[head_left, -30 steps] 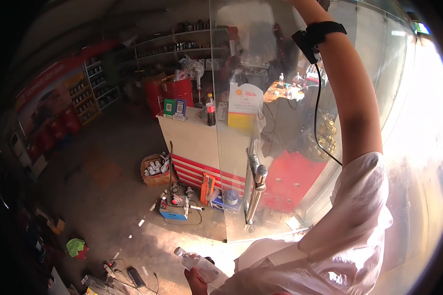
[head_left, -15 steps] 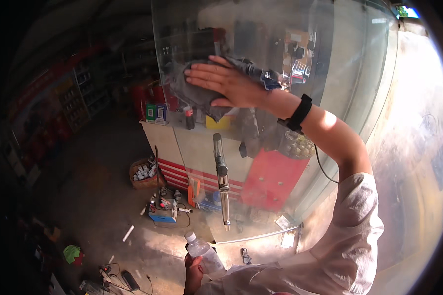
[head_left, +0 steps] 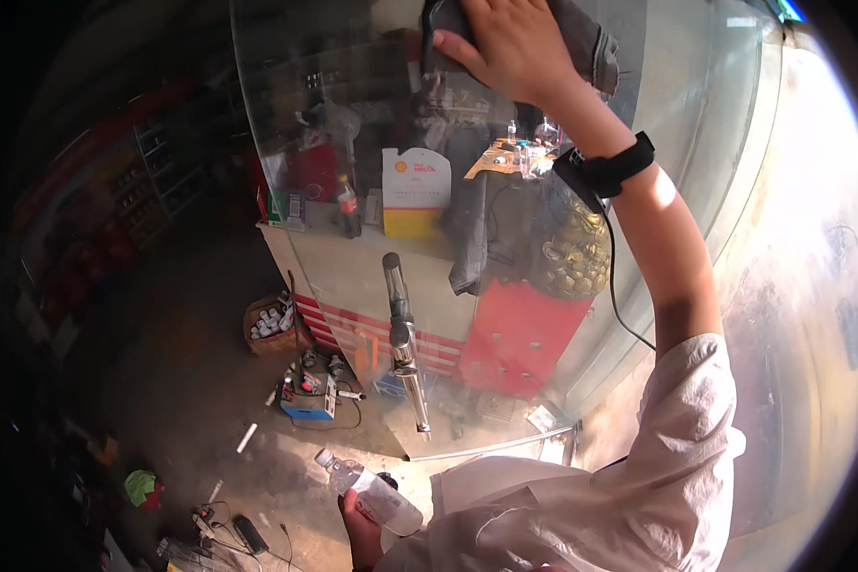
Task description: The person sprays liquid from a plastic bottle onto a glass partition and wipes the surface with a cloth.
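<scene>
R hand (head_left: 520, 52) lay flat, thumb apart, w/ gray cloth (head_left: 593, 48) against the glass door (head_left: 448, 429), upper right; L hand (head_left: 360, 522) gripped a clear bottle (head_left: 383, 503), near. Door's lower part looked hazy, prob. undone; upper part, couldn't tell.

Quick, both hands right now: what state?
Left hand: closed around a clear plastic bottle.
Right hand: open, spread over a dark cloth at the glass door; partly cut off by the frame.
</scene>
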`<state>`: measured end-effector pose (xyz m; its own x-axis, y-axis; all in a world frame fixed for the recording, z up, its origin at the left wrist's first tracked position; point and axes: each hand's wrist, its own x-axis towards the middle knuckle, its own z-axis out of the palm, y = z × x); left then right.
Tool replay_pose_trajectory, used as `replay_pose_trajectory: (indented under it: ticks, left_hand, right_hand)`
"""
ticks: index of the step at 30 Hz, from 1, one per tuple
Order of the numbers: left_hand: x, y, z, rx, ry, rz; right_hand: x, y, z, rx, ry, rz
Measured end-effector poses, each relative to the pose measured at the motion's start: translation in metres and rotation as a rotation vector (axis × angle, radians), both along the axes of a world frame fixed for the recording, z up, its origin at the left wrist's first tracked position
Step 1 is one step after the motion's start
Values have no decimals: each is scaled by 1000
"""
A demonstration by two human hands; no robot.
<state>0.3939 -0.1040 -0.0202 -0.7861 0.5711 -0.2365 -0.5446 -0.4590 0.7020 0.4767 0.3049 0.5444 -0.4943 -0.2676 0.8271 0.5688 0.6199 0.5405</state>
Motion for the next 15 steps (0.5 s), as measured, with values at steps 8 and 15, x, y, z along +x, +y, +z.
replay_pose_trajectory:
  ticks: [8,15]
  left_hand:
    - [11,49,32,257,170,-267]
    - [27,29,40,233,142,-288]
  right_hand:
    - [4,-3,-266,-341,-652,328]
    - [5,6,-77,28,-235,254]
